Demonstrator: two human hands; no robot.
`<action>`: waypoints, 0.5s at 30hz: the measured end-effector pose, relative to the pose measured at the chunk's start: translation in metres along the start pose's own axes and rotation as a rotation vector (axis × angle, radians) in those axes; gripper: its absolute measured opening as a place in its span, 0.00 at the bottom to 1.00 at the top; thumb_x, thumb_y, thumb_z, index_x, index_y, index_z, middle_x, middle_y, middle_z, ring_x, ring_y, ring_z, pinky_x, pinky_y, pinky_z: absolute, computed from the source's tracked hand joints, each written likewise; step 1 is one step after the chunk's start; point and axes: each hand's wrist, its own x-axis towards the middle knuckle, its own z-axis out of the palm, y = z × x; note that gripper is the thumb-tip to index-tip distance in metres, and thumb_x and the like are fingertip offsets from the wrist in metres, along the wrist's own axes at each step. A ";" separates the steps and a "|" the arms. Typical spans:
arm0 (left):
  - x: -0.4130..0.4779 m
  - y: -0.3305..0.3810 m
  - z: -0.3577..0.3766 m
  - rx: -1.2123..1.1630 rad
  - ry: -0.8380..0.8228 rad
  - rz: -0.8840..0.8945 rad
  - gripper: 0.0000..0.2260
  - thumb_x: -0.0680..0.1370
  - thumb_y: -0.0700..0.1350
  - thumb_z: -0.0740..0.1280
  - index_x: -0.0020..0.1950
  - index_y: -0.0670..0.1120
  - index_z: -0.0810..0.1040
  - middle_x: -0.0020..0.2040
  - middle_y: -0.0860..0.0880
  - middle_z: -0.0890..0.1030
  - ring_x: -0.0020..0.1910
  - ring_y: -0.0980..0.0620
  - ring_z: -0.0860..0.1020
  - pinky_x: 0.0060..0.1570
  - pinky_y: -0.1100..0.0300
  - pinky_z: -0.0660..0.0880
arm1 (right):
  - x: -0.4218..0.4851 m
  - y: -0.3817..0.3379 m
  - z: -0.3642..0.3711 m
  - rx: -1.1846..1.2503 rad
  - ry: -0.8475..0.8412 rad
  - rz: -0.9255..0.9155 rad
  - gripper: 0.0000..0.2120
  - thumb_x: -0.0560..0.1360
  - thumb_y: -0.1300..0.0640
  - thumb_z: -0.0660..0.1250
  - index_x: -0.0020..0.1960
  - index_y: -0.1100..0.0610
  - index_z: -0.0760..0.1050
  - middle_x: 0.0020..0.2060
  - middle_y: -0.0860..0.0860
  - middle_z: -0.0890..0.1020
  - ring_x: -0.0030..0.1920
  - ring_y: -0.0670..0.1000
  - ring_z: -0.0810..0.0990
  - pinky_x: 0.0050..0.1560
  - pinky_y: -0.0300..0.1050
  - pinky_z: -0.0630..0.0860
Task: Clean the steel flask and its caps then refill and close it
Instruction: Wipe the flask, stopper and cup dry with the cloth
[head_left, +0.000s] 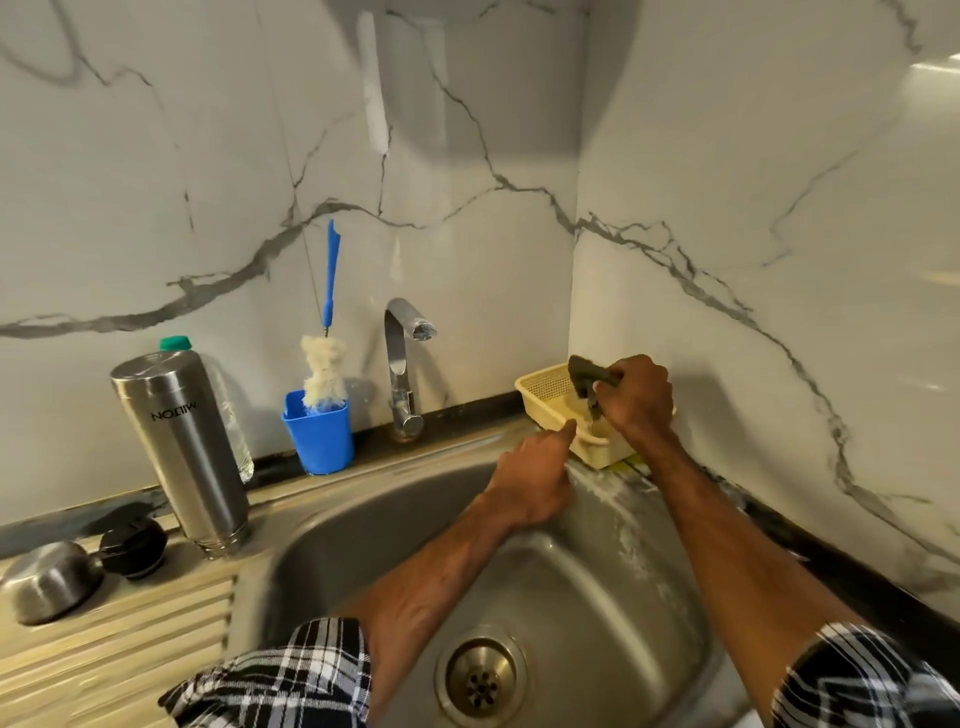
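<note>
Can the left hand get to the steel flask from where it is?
Probably yes: the left hand seems empty by the yellow basket, and the steel flask stands on the drainboard across the sink, nothing between.

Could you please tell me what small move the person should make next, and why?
Probably carry the scrub pad from the yellow basket across the sink to the flask. The right hand grips the pad, while the flask, the steel cap and the black cap sit untouched on the drainboard; the left hand holds nothing.
</note>
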 end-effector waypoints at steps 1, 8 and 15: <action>-0.004 -0.005 -0.002 -0.044 0.053 -0.026 0.29 0.79 0.42 0.64 0.80 0.48 0.62 0.72 0.42 0.73 0.70 0.40 0.71 0.68 0.38 0.70 | -0.004 -0.005 -0.007 0.078 0.017 -0.014 0.09 0.71 0.56 0.74 0.50 0.57 0.84 0.45 0.55 0.86 0.46 0.57 0.84 0.45 0.45 0.78; -0.067 -0.042 -0.040 -0.483 0.295 -0.206 0.13 0.80 0.39 0.67 0.63 0.49 0.79 0.57 0.53 0.83 0.53 0.59 0.80 0.58 0.57 0.80 | -0.074 -0.059 -0.049 0.473 -0.124 -0.048 0.04 0.72 0.56 0.75 0.39 0.55 0.83 0.32 0.51 0.84 0.32 0.48 0.80 0.35 0.42 0.78; -0.150 -0.081 -0.081 -0.982 0.312 -0.304 0.13 0.84 0.50 0.64 0.68 0.51 0.76 0.60 0.50 0.82 0.57 0.54 0.82 0.55 0.57 0.81 | -0.182 -0.098 -0.031 0.731 -0.647 0.100 0.05 0.73 0.58 0.70 0.42 0.56 0.85 0.39 0.55 0.86 0.43 0.53 0.81 0.45 0.48 0.75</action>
